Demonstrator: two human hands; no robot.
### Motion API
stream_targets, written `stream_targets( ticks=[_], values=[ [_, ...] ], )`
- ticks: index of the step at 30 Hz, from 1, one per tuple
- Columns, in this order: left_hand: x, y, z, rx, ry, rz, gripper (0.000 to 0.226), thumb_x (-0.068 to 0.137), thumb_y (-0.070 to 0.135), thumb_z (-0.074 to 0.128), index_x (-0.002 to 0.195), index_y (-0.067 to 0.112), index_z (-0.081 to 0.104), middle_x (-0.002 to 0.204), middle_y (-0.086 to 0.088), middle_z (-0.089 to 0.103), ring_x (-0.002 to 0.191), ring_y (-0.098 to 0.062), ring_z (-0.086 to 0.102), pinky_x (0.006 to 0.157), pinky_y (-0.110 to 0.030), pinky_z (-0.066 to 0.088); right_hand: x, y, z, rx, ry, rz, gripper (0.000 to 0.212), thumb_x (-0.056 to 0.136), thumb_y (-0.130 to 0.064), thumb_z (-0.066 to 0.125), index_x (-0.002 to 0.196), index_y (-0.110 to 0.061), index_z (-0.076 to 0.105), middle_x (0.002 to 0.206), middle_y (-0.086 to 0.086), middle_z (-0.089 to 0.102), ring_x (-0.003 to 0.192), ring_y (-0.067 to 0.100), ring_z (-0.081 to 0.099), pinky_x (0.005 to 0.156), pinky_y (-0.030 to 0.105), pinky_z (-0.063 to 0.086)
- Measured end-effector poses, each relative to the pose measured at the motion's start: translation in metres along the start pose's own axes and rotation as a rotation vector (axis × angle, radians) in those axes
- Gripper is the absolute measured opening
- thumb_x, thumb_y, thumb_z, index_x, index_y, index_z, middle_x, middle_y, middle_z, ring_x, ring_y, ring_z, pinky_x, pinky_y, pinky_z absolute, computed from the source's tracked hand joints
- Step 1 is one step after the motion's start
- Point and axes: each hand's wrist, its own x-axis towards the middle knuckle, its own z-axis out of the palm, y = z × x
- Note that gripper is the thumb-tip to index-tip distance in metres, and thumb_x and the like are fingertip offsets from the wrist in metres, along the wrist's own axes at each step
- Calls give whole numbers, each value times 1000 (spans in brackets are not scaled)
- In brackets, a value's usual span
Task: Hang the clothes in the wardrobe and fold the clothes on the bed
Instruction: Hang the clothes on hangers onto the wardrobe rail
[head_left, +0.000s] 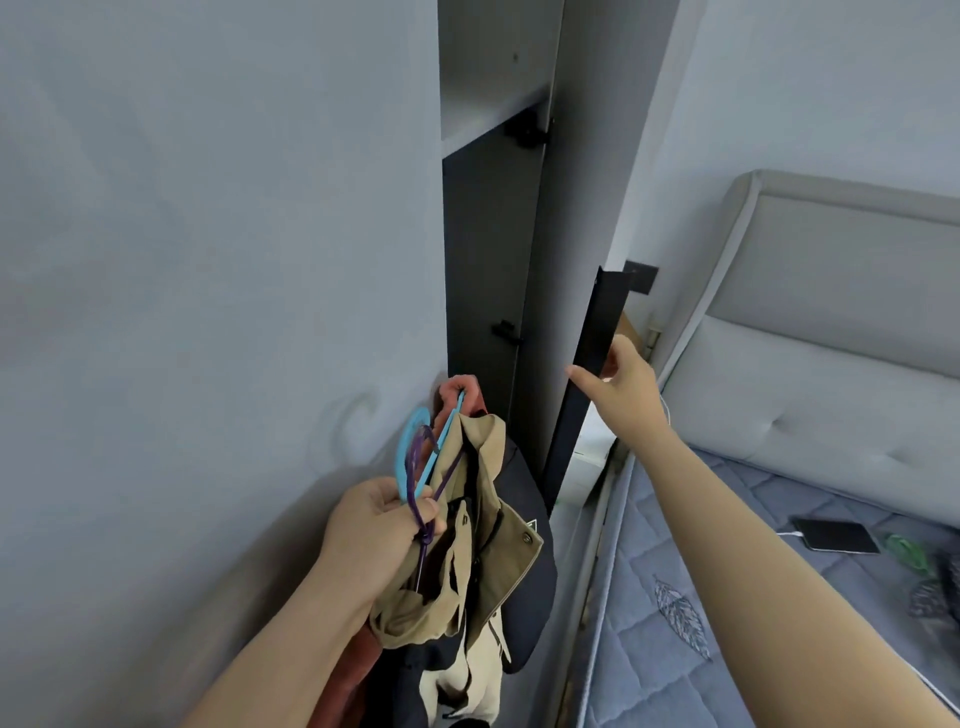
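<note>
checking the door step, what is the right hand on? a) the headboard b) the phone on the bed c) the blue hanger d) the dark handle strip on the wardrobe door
d: the right hand grips the dark handle strip, thumb in front; the left hand holds the hangers.

A person's left hand (374, 519) and right hand (618, 384), both bare, seen from the head camera. The left forearm (291, 639) and right forearm (753, 519) are bare along their whole visible length. The right thumb (584, 375) shows a short, pale nail; finer detail is blurred.
</note>
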Motion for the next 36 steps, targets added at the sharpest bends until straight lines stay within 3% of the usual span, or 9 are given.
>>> stream_targets(
  ticks=[3,5,8,14,19,23,32,36],
  values=[
    [4,4,13,14,-8,2,8,88,1,61,89,3,69,59,-3,68,52,-4,63,47,-7,45,1,7,-9,-29,30,-6,32,85,-30,70,100,-10,53,94,15,61,84,31,57,74,44,51],
    [8,8,20,23,-13,5,8,89,2,61,90,5,68,61,-4,69,53,-4,64,47,-7,45,2,10,-12,-39,70,-7,23,83,-29,71,93,-22,51,85,2,61,75,15,57,63,34,50],
    [14,10,28,58,-13,10,8,89,4,62,88,8,68,64,-4,70,57,-8,66,49,-9,46,2,14,-15,-61,133,-6,28,81,-27,70,86,-32,43,73,-15,53,64,0,53,54,20,36],
    [24,12,37,92,2,15,9,88,4,62,87,7,70,63,-4,69,57,-8,64,50,-11,47,6,36,-31,-39,210,22,19,83,-25,67,95,-21,52,79,-8,61,68,11,56,62,30,46],
    [31,15,56,139,6,25,12,89,8,63,98,4,68,73,-7,70,62,-11,66,48,-9,46,14,52,-49,-6,246,19,19,86,-20,64,104,-24,57,89,-8,65,79,12,59,68,32,51],
    [35,18,71,135,1,11,13,89,8,63,100,5,68,77,-9,71,70,-16,66,56,-16,46,22,64,-63,0,261,30,18,88,-16,63,105,-19,58,93,0,67,83,20,62,76,40,55],
    [39,22,92,132,23,8,3,86,9,66,87,9,69,80,-13,71,83,-27,67,70,-28,48,46,79,-87,47,302,112,27,86,-6,59,112,-13,60,98,3,69,89,25,64,82,45,54],
    [39,24,99,154,18,6,10,87,11,66,94,5,68,87,-17,70,85,-29,66,63,-25,47,56,83,-95,33,312,143,28,88,-5,58,114,-12,60,92,-2,64,92,25,65,81,39,53]
  ],
)
